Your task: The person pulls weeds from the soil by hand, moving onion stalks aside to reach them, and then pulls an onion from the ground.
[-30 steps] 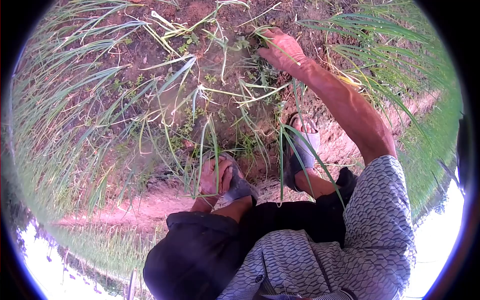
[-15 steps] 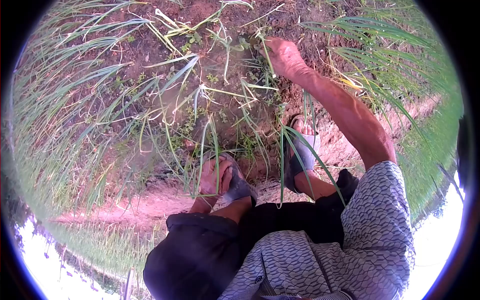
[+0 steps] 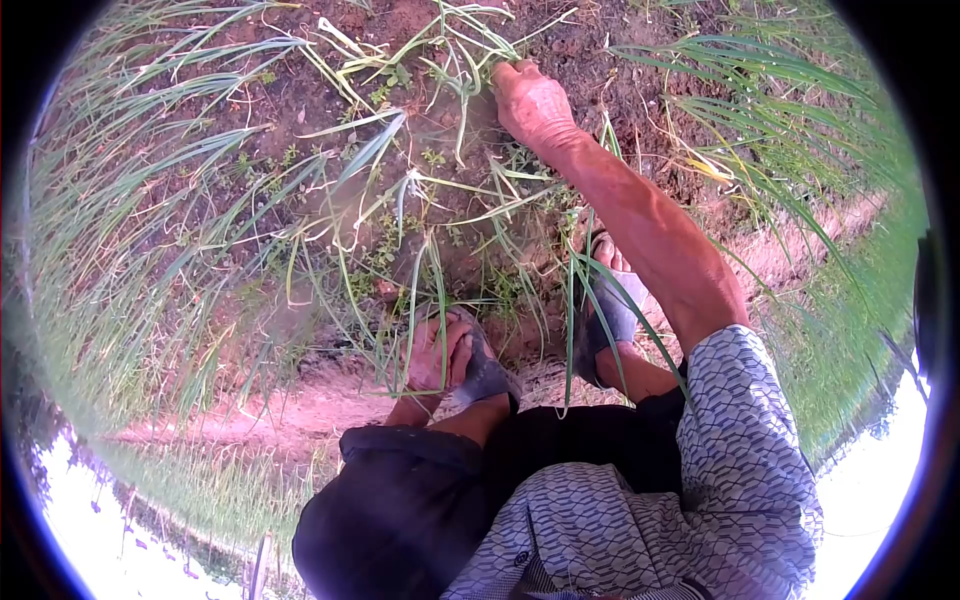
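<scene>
My right hand [image 3: 530, 100] reaches forward to the bare brown soil [image 3: 620, 70] of a planted bed. Its fingers are curled around a clump of thin green weed stems [image 3: 455, 50] that stands in the soil. My forearm runs back from there to a patterned short sleeve [image 3: 740, 420]. My left hand is out of sight. Long green blades [image 3: 400, 190] lie across the ground just below the hand.
My feet in grey sandals [image 3: 483, 370] [image 3: 612, 310] stand at the edge of the bed, beside a reddish dirt furrow [image 3: 290, 410]. Rows of tall thin-leaved plants [image 3: 130, 230] [image 3: 790, 110] flank the bed left and right. Small weeds [image 3: 375, 250] dot the soil.
My right hand has moved left and a little farther forward, from loose blades to the weed clump, and has closed on it. My feet have stayed put.
</scene>
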`<act>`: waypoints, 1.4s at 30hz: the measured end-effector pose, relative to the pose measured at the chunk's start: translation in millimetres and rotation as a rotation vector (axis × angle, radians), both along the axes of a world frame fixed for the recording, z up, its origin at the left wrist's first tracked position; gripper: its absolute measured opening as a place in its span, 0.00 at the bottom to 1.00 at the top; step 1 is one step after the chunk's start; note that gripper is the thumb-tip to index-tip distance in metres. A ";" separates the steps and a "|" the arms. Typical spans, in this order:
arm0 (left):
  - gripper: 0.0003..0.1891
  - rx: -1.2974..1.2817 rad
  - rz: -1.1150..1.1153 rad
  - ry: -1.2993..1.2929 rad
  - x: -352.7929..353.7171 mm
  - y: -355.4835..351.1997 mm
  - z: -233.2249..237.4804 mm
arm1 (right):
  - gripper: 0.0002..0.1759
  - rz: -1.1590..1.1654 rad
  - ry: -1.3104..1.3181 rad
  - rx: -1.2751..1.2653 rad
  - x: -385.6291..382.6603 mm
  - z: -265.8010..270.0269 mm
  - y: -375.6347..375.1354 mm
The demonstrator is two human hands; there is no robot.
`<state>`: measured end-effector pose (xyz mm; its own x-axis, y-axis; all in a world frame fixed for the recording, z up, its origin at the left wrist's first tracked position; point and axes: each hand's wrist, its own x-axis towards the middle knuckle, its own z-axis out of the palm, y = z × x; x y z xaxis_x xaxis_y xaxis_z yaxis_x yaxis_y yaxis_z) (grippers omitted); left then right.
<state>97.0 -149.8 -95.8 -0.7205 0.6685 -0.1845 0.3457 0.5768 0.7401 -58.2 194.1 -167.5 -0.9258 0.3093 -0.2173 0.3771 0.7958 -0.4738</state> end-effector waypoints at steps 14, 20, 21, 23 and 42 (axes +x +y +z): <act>0.10 0.012 0.003 0.011 -3.2 1.7 1.5 | 0.21 -0.645 -0.137 -0.847 49.5 35.3 71.6; 0.10 -0.028 -0.028 -0.003 -3.5 2.3 5.1 | 0.21 0.092 -0.325 -0.180 43.4 13.1 74.2; 0.10 -0.025 -0.030 -0.006 -4.5 2.5 5.4 | 0.23 0.130 -0.366 -0.132 37.3 26.3 66.5; 0.11 -0.020 -0.026 -0.008 -4.7 2.7 5.0 | 0.25 0.376 -0.056 -0.043 41.5 19.3 60.9; 0.11 0.013 -0.010 0.024 -1.1 0.8 -1.4 | 0.24 0.541 -0.129 0.017 73.5 18.2 49.1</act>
